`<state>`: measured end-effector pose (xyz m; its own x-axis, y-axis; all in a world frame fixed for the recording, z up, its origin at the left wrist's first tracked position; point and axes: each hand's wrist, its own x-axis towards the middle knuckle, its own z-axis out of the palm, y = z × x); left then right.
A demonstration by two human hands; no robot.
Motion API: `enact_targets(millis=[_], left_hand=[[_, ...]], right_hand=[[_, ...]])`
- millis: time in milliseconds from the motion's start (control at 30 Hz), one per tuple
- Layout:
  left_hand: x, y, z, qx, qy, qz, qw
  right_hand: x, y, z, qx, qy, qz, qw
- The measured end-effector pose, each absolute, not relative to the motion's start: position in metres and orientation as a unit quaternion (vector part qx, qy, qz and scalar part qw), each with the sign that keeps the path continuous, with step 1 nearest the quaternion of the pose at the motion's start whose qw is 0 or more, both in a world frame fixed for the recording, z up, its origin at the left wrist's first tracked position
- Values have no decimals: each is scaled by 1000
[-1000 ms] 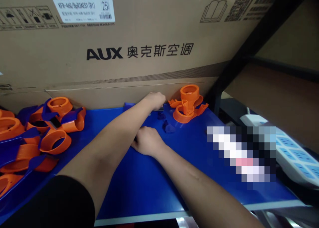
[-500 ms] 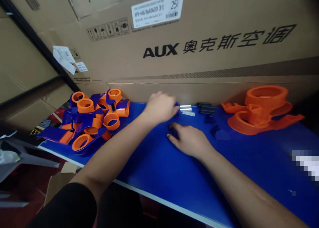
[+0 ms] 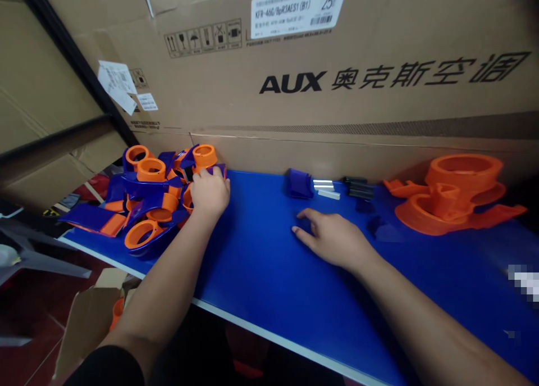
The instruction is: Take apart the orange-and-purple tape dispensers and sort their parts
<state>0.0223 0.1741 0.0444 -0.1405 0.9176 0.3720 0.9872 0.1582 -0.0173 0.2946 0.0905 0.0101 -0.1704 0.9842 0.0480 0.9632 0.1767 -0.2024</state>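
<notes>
The left hand (image 3: pixel 211 194) is at the right end of a pile of orange and purple parts (image 3: pixel 147 189), its fingers curled down over them; I cannot tell whether it grips 1. This pile lies at the left of the blue surface (image 3: pixel 261 262), with orange rings and purple pieces heaped over each other.

The right hand (image 3: pixel 330 237) is released, near the middle of the surface, with thumb and forefinger spread and nothing between them. I cannot tell whether it touches the surface. The 2 hands are well apart.

Beyond the right hand, near the foot of a large cardboard box (image 3: pixel 236 99), is 1 purple piece (image 3: pixel 300 184). Just beside it to the right lie silver pieces (image 3: pixel 323 185) with 1 pale strip (image 3: pixel 329 195) in front, then black pieces (image 3: pixel 359 187). Dark blue pieces (image 3: pixel 381 228) lie nearer the front, hard to make out against the blue. Farther right is a cluster of orange parts (image 3: pixel 455 207).

The box bears "AUX" and a white label (image 3: pixel 298 9) reading "25". Below the surface, at lower left, an open carton (image 3: pixel 80 330) has an orange part (image 3: pixel 117 313) showing inside.
</notes>
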Motion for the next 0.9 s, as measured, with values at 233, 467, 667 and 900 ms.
enact_targets(millis=[233, 467, 667, 900], left_hand=[[16, 184, 41, -626, -754, -122, 155], [22, 175, 49, -632, -739, -175, 153], [25, 150, 59, -701, -625, -328, 102], [69, 107, 34, -750, -423, -505, -65]], right_hand=[[295, 90, 8, -632, -766, 79, 93], [295, 87, 9, -610, -768, 115, 155], [289, 85, 14, -586, -686, 237, 361], [295, 80, 33, -511, -496, 452, 538]])
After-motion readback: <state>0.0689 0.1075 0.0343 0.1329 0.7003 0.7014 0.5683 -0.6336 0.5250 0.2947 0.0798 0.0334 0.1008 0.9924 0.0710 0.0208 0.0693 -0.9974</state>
